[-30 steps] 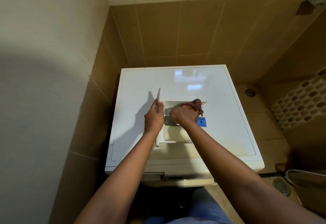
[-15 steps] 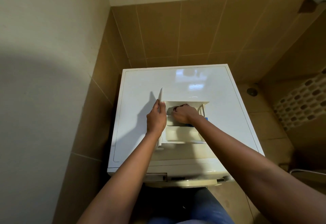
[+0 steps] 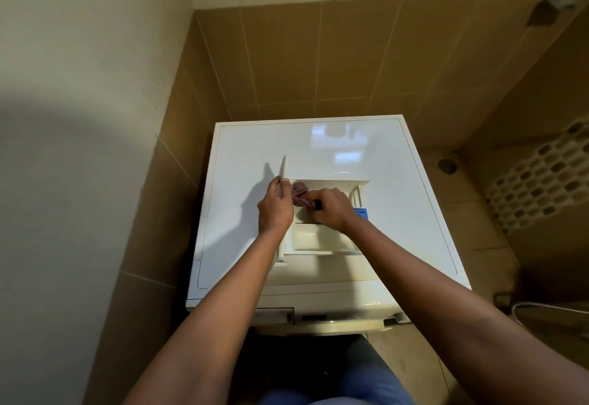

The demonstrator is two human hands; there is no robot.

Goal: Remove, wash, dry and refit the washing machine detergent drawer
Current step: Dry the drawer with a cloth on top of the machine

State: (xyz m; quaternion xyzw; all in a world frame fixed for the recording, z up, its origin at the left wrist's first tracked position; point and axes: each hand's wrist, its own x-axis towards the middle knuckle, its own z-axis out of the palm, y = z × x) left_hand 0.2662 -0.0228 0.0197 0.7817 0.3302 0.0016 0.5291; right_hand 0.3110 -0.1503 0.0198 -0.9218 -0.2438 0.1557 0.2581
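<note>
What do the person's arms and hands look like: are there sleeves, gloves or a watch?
No sleeve shows: the left arm and right arm are bare as far as the picture reaches. The left hand and right hand wear no gloves, and neither wrist has a watch or bracelet. A small dark spot at a right finger is too small to tell.

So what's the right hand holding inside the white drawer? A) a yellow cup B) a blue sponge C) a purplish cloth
C: the right hand grips a bunched purplish cloth, pressed into the drawer that the left hand holds by its front panel.
</note>
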